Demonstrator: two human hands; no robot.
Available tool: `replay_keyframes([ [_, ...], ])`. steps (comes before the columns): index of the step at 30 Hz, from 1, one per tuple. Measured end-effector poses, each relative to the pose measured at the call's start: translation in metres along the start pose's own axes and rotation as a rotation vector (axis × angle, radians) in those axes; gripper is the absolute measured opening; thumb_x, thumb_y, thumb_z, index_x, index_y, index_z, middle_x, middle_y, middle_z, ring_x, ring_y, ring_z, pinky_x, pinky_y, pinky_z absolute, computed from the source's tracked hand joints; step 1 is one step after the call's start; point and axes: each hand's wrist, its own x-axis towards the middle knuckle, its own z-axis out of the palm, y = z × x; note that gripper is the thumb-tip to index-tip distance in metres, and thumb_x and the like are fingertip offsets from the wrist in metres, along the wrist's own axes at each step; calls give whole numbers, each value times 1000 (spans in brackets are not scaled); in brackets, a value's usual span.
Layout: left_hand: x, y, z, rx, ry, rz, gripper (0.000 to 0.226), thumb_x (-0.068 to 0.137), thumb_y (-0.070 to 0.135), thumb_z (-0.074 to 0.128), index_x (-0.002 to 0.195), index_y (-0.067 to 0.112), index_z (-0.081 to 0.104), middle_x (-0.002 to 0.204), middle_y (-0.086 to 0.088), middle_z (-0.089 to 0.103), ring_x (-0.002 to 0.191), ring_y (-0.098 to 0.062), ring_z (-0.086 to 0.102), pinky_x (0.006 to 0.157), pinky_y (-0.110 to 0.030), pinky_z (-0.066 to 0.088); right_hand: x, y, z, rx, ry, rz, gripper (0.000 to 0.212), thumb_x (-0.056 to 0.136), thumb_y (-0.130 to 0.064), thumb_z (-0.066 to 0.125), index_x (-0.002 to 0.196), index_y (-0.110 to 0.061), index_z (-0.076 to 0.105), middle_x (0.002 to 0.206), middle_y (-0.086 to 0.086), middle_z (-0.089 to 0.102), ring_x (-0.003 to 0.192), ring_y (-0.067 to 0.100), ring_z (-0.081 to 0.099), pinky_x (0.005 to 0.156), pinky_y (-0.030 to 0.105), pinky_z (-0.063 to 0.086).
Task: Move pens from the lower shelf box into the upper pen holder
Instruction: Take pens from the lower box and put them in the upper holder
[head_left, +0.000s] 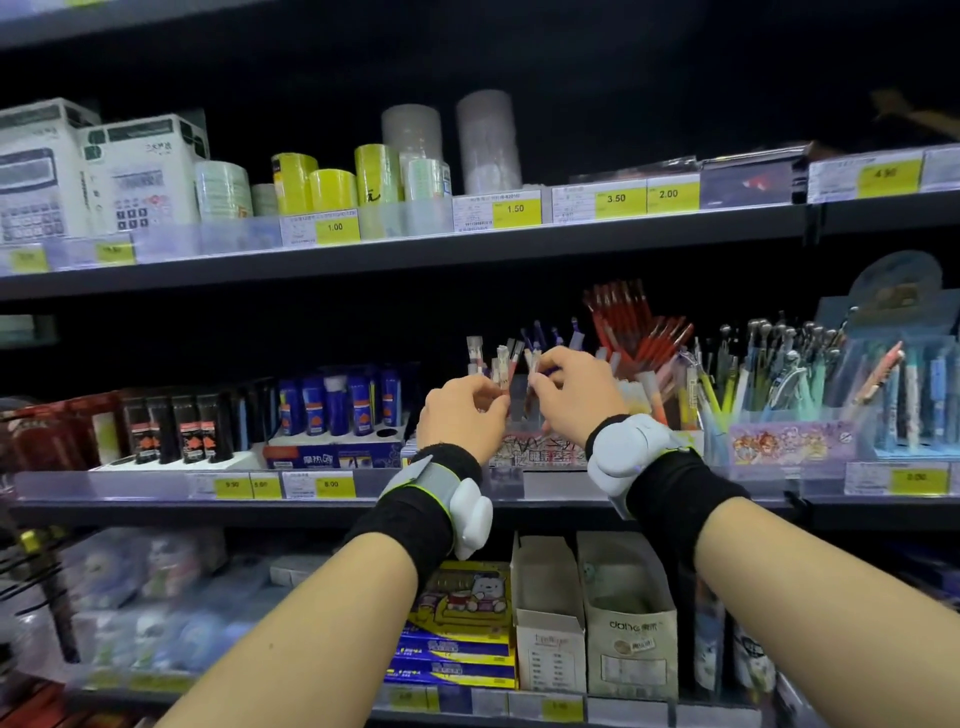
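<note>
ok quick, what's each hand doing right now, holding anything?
Left hand: closed, pinching pens over the pen holder.
Right hand: closed, fingers pinched on a pen in the same bunch.

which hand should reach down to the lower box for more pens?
Left, probably. The left hand holds few pens; the right hand is busier at the holder. The open boxes sit below both.

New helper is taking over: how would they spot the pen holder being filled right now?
Find the middle shelf, then both hands, left hand and right hand, raised together at its centre. The pen holder sits right behind them, between blue bottles and red pens; only it holds white-capped pens.
</note>
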Motion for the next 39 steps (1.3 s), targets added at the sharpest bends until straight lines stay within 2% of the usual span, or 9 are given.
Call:
replay_keyframes([
  [5,0,-4,1,9,5,-61,14,80,39,71,71,31,64,68,12,65,71,-11,65,73,-35,58,-2,-3,7,3,-13,36,25,94,-26,56,112,-15,69,101,8,75,80,33,72,78,48,59],
  [8,0,-9,0,-13,-8,-62,16,79,41,71,68,33,63,68,12,65,71,-9,64,73,-35,58,-7,-1,9,24,5,48,22,94,-26,56,111,-16,66,96,6,73,76,30,71,74,48,60],
  [11,-1,-13,-2,-22,-31,-38,16,80,43,70,67,37,62,72,13,66,74,-7,63,73,-35,58,-8,3,7,32,47,46,9,93,-20,57,99,-17,63,82,0,72,65,16,66,67,38,59],
  [14,-3,-13,-5,-37,-41,-9,14,81,41,69,70,38,62,73,14,66,74,-5,62,74,-33,57,-12,1,3,-7,118,7,6,92,-15,57,91,-17,62,78,-2,68,66,6,55,60,21,44],
  [19,-9,-14,-8,-61,-98,42,10,83,32,69,75,37,65,73,15,66,74,-4,63,76,-32,57,-20,2,6,-5,58,-71,7,87,-18,58,84,-23,63,77,-6,68,74,17,64,73,38,56],
  [26,-24,-29,-20,-121,-186,62,7,84,33,70,87,27,71,79,7,70,69,-6,63,72,-34,58,-36,-5,17,6,-41,-120,11,86,-16,60,82,-25,64,79,-9,68,80,13,63,77,33,54],
  [33,-53,-71,-51,28,-370,59,13,88,25,61,96,25,71,80,4,71,69,-11,62,69,-30,54,-62,-20,50,24,-286,-208,7,88,-18,61,88,-19,68,79,-2,68,72,15,61,70,33,54],
  [36,-72,-107,-66,3,-399,-48,10,89,20,62,92,20,71,78,1,73,65,-9,63,62,-25,50,-78,-27,70,-9,-471,-189,13,92,-22,59,92,-15,69,78,3,70,68,20,64,65,39,59],
  [39,-96,-149,-78,26,-315,-218,9,87,15,64,85,19,72,76,-1,74,67,-11,66,64,-25,52,-96,-30,96,-118,-677,-200,17,91,-24,58,95,-16,72,85,0,73,76,18,68,73,38,59],
])
